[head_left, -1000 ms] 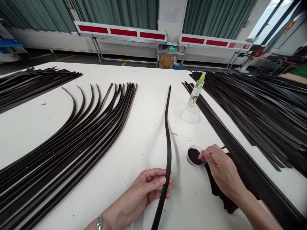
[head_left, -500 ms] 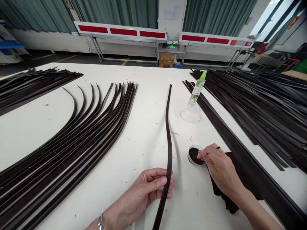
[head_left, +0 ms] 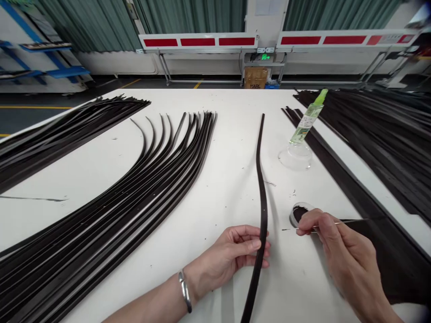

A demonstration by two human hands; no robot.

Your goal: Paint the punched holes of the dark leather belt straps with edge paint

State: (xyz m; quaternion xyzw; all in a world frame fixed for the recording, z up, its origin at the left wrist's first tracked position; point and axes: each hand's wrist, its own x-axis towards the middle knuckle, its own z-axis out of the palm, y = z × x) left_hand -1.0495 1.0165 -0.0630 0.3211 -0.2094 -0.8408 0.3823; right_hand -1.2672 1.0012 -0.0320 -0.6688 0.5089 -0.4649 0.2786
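Two hands: left hand [head_left: 232,255] fingers curled on a leather belt strap [head_left: 262,197]; right hand [head_left: 346,255] fingers pinching a thin applicator stick [head_left: 353,221].
Strap axis: near to far on the desk [head_left: 232,179], nearer the left hand.
Dye pot [head_left: 301,213]: just beyond the right fingers.

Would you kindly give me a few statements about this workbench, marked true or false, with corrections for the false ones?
The left hand holds a dark leather belt strap: true.
The right hand is empty: false, it holds a thin stick near a round tin of dark paste.
A metal bracelet sits on the left wrist: true.
The green-capped bottle lies on its side: false, it stands on a clear base.
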